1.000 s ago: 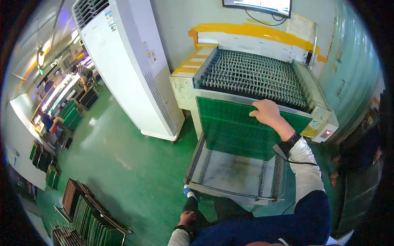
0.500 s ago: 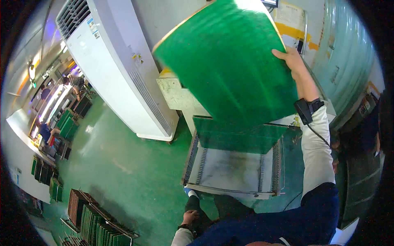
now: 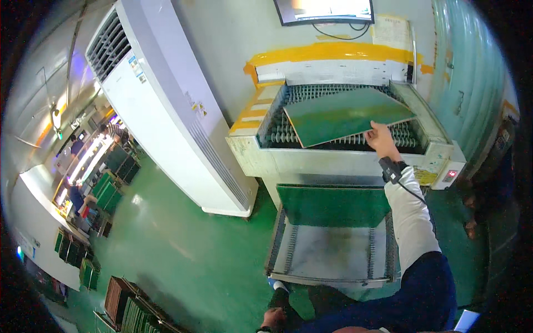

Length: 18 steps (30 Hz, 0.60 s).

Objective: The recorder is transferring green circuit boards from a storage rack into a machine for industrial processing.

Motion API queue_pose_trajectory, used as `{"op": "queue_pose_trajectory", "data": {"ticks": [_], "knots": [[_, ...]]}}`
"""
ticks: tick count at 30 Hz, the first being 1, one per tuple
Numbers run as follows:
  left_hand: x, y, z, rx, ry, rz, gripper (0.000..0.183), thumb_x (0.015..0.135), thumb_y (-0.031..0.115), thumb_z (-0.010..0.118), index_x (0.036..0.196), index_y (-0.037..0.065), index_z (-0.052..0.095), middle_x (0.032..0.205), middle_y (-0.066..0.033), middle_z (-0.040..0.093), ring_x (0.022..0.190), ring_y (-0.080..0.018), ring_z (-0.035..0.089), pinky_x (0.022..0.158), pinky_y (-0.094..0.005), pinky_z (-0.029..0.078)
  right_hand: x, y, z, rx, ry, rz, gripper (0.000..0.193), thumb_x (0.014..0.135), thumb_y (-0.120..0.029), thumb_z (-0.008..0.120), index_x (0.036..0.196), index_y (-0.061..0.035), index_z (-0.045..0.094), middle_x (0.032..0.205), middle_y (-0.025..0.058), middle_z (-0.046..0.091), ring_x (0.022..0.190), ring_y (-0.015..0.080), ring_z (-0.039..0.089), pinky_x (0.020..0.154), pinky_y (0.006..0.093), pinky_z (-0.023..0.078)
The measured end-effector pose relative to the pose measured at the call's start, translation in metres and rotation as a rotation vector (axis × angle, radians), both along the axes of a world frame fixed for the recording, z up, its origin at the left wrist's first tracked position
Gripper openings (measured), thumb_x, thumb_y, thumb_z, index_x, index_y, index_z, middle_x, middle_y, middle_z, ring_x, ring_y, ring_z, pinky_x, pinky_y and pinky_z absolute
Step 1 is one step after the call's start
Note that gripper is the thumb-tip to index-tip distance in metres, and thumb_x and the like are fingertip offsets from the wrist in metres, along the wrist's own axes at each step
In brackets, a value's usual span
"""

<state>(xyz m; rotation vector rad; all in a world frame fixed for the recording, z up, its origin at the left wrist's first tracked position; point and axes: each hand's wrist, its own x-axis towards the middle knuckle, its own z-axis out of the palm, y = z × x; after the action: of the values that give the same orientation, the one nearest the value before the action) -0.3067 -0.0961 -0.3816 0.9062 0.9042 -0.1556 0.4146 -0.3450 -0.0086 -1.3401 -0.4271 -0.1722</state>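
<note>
My right hand [image 3: 382, 139] grips the near right edge of a large thin green board [image 3: 338, 114]. The board lies tilted over the rollers of a grey conveyor machine [image 3: 333, 161], its far side a little higher. Below the machine's front, more green boards [image 3: 333, 205] rest stacked at the back of a metal tray [image 3: 333, 261]. A black wrist strap with a cable sits on my right wrist. My left hand [image 3: 271, 318] hangs low at the bottom edge, away from the boards; its fingers are too small to read.
A tall white air-conditioning unit [image 3: 166, 111] stands left of the machine on the green floor. A monitor [image 3: 325, 8] hangs on the wall above. Racks of boards [image 3: 133, 311] stand at the lower left. People work at benches [image 3: 75, 197] far left.
My right hand took one green board from the tray stack, swung it up high, and has now brought it down onto the machine's rollers.
</note>
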Motion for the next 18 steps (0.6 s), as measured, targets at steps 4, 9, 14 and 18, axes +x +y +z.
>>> {"op": "queue_pose_trajectory", "data": {"ticks": [4,9,14,18], "knots": [[0.033,-0.014,0.074,0.076,0.199,-0.054,0.037,0.083,0.023,0.063,0.112,0.003,0.053,0.094,-0.0141,0.063,0.081,-0.0289,0.062,0.071,-0.0423,0.051,0.016,-0.007,-0.023,0.414,0.308,0.247,0.013,0.090,-0.015,0.051,0.094,-0.0028,0.050,0.087,0.0092,0.057,0.082,0.0226,0.058,0.075,0.0313,0.050],[0.012,-0.008,0.047,0.101,0.216,0.022,0.040,0.082,0.019,0.065,0.115,0.002,0.049,0.096,-0.0145,0.063,0.082,-0.0276,0.061,0.074,-0.0416,0.050,-0.011,0.022,0.001,0.209,0.438,0.525,0.023,0.092,-0.016,0.048,0.106,0.0017,0.046,0.112,0.0179,0.058,0.102,0.0257,0.058,0.080,0.0309,0.050],[0.028,-0.011,0.066,0.099,0.207,-0.001,0.034,0.085,0.016,0.062,0.114,0.003,0.050,0.098,-0.0140,0.061,0.086,-0.0253,0.060,0.076,-0.0397,0.049,0.001,0.029,0.000,0.021,0.057,0.385,0.029,0.092,-0.019,0.048,0.111,0.0032,0.048,0.109,0.0166,0.061,0.100,0.0269,0.060,0.080,0.0337,0.051],[0.028,-0.016,0.088,0.029,0.226,0.024,0.035,0.086,0.018,0.061,0.116,0.003,0.050,0.103,-0.0129,0.060,0.092,-0.0246,0.058,0.080,-0.0394,0.048,0.002,0.049,0.023,0.079,0.462,0.515,0.039,0.090,-0.019,0.048,0.123,0.0032,0.046,0.117,0.0167,0.057,0.102,0.0262,0.058,0.085,0.0351,0.049]]}}
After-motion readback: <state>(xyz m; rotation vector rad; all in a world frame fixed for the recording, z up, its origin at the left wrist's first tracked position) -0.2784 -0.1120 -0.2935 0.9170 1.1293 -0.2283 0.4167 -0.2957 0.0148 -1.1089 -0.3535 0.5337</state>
